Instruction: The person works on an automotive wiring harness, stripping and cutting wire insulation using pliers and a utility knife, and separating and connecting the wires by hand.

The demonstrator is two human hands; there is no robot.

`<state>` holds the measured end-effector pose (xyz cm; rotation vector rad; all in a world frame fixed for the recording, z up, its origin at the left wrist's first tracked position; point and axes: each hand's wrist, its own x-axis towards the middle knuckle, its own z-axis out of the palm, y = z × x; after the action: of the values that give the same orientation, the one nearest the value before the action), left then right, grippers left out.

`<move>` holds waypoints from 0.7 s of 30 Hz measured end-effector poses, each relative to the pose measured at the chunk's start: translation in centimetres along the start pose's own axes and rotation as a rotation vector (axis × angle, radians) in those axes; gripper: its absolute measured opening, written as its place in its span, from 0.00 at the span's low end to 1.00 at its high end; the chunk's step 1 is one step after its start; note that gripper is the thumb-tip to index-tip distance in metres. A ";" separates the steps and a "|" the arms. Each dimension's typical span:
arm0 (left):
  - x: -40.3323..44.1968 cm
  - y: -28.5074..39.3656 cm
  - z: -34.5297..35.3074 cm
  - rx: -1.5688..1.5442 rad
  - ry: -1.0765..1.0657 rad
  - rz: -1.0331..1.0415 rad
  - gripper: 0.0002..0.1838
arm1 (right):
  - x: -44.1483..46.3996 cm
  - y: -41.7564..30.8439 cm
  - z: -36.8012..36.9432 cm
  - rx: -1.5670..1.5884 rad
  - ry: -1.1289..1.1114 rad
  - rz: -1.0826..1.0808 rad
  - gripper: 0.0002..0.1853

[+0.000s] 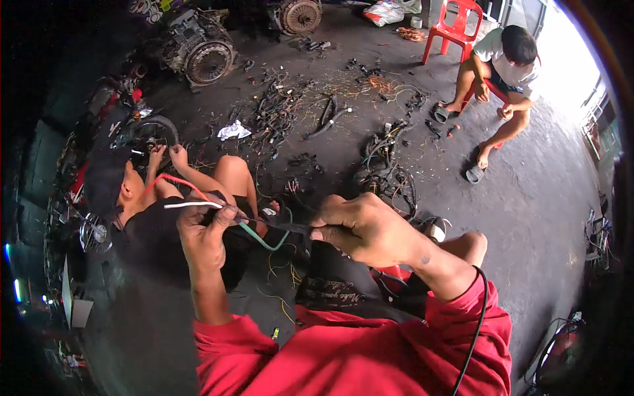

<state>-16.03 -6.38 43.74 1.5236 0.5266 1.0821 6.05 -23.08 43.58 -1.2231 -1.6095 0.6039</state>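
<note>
My left hand [203,243] is closed, thumb against fingers, on a small bunch of wires. A white wire [191,205] sticks out to the left, and a red wire [173,177] arches up above it. On the other side a green wire [269,245] loops down and back up. From the bunch a dark strip [290,228], which looks like black tape, stretches across to my right hand [370,228]. The thumb and curled fingers of that hand pinch the strip's end. Where the strip meets the wires is partly hidden by my left fingers.
Cut wiring harnesses [389,165] and loose wires lie on the dark floor ahead. One person [191,218] sits close on the left; another [508,66] sits at the right near a red chair [457,26]. Greasy engine parts [201,53] and a motorcycle wheel [155,132] stand further back.
</note>
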 end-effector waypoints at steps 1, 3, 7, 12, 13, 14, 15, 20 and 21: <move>-0.3 -0.1 -0.1 0.027 -0.006 0.022 0.08 | 0.0 -0.1 0.1 0.015 0.012 -0.015 0.08; -0.4 -0.7 0.0 0.011 -0.059 0.060 0.08 | 0.1 -0.5 -0.2 0.010 -0.007 0.018 0.08; -2.1 -0.7 0.9 -0.230 -0.445 -0.181 0.06 | 0.0 0.5 -1.3 0.011 0.022 0.083 0.07; -1.7 -0.6 0.7 -0.045 -0.580 -0.187 0.03 | -0.7 2.4 -1.8 0.016 0.121 0.127 0.07; -1.7 -0.5 0.6 -0.046 -0.578 -0.185 0.03 | -1.1 3.3 -2.1 0.008 0.162 0.143 0.09; -1.8 -0.3 0.5 -0.026 -0.553 -0.191 0.04 | -1.1 2.9 -2.5 0.007 0.159 0.141 0.09; -1.7 0.0 0.4 -0.006 -0.531 -0.197 0.06 | -1.1 2.1 -3.0 -0.158 0.098 0.271 0.10; -1.3 0.6 1.2 0.026 -0.548 -0.298 0.08 | -0.1 1.3 -0.2 -0.408 0.268 -0.211 0.24; -1.4 0.6 1.6 0.029 -0.553 -0.298 0.08 | 0.0 1.3 0.9 -0.338 0.202 -0.161 0.26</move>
<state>-15.47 -8.50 43.97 1.6227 0.3646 0.3973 5.77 -22.45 42.13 -1.3337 -1.6594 0.1025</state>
